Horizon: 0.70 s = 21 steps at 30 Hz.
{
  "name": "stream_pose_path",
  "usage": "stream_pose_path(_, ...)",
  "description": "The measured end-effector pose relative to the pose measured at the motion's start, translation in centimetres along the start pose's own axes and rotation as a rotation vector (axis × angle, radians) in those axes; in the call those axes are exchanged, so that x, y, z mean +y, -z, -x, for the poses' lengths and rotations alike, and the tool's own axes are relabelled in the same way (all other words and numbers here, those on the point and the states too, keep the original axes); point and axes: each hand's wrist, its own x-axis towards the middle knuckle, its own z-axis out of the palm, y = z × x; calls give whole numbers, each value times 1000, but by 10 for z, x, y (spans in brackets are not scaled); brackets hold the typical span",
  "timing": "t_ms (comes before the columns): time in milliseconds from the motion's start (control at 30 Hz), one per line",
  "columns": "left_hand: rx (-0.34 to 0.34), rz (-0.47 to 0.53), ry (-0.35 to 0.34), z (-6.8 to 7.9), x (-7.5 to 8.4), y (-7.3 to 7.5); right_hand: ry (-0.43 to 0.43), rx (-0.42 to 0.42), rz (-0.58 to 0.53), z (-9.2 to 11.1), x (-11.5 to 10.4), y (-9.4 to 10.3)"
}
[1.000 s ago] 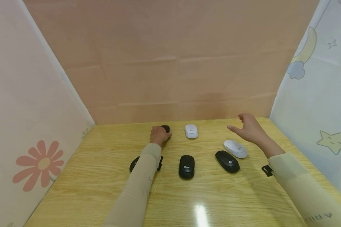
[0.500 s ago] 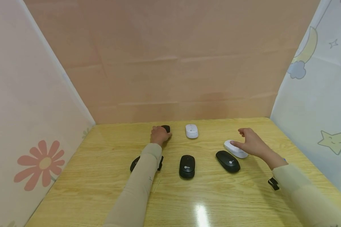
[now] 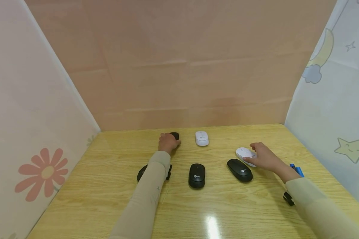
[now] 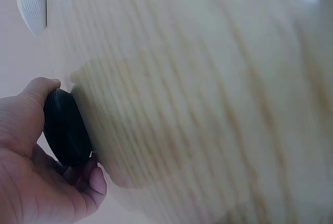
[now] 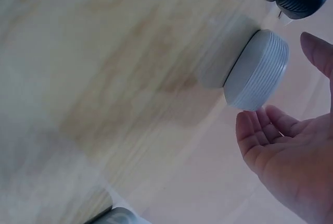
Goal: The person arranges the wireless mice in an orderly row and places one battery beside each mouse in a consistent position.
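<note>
At the back of the table my left hand [image 3: 167, 142] grips a black mouse [image 3: 175, 135]. The left wrist view shows the thumb on one side of that black mouse [image 4: 66, 130] and curled fingers on the other. My right hand [image 3: 265, 157] reaches over a white mouse [image 3: 244, 152] on the right, thumb and fingers spread to either side of it. In the right wrist view, the fingertips [image 5: 243, 125] come right up to the end of the white mouse [image 5: 257, 70], while the thumb stands apart from it. A black mouse [image 3: 240, 170] lies just in front of the white one.
Another white mouse [image 3: 201, 138] sits at the back centre, and a black mouse [image 3: 196, 176] lies in the middle. My left sleeve [image 3: 146, 192] partly covers another black mouse [image 3: 141, 172]. Blue cylindrical things [image 3: 299, 171] show behind the right wrist. Cloth walls surround the wooden table [image 3: 92, 189].
My right hand has come down from above the table's back right, to the white mouse. The blue things have come into view beside its wrist. My left hand has stayed on its black mouse.
</note>
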Motion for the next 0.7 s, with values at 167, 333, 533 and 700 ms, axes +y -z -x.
stream_pose_path(167,-2,-3,0,0,0,0,-1,-35,24,0,-2,1)
stream_pose_path(333,-8,5,0,1,0,1,-10,-70,41,-2,-1,1)
stream_pose_path(533,-13,26,6,4,1,3,-16,-104,76,-7,7,-3)
stream_pose_path(700,-13,21,-3,3,1,3,-30,-131,74,-8,9,-4)
